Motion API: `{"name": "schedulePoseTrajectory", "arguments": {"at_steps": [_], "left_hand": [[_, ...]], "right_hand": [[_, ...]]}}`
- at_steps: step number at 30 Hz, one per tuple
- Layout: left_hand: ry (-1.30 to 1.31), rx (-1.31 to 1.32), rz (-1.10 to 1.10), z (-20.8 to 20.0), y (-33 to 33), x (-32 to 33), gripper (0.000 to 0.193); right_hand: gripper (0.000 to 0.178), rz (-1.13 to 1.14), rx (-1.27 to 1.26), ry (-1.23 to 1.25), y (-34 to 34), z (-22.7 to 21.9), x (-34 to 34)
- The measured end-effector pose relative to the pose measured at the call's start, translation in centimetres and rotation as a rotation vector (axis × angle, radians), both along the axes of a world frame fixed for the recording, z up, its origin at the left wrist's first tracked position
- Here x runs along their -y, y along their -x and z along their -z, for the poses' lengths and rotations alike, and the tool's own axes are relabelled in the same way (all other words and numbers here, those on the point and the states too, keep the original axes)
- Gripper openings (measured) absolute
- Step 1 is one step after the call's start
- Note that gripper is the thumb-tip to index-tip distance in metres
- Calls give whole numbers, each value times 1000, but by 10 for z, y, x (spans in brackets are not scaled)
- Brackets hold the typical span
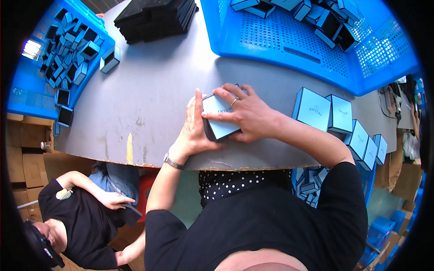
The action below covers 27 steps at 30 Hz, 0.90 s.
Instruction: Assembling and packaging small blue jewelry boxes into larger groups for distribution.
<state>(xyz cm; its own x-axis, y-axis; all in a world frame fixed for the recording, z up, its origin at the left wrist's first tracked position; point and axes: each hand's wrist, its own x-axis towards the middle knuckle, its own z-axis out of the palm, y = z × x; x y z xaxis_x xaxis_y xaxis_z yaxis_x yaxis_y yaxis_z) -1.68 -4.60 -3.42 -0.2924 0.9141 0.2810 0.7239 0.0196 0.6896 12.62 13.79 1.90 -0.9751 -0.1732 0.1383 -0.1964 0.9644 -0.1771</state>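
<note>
A light blue box with dark edges and print on its lid point(220, 129) rests between both hands near the table's front edge. My left hand point(192, 131) braces its left side with upright fingers, the thumb lying along the near side. Across the lid, my right hand point(253, 113), with a ring on one finger, grips from the right; its index finger reaches the left edge and its thumb is at the near side. The right fingers cover part of the lid. To the right stand larger and smaller light blue boxes point(312, 109), lids up.
A blue plastic crate point(289, 58) with open boxes fills the far right, and another point(34, 97) with many small boxes is at the left. Black flat pieces point(153, 20) are stacked at the back. One open box point(110, 59) lies alone. A co-worker point(81, 217) sits lower left.
</note>
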Motion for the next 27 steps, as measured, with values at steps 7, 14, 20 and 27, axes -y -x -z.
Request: {"name": "schedulePoseTrajectory", "arguments": {"at_steps": [7, 14, 20, 27], "left_hand": [[17, -144, -376, -5, 36, 56, 107], [59, -153, -697, 3, 48, 76, 62], [54, -179, -688, 4, 45, 68, 54], [55, -183, -753, -1, 44, 73, 46]], "right_hand": [[76, 503, 126, -185, -84, -31, -66], [53, 644, 85, 127, -43, -43, -180], [65, 716, -246, -80, 131, 21, -302], [31, 556, -148, -26, 100, -13, -234]]}}
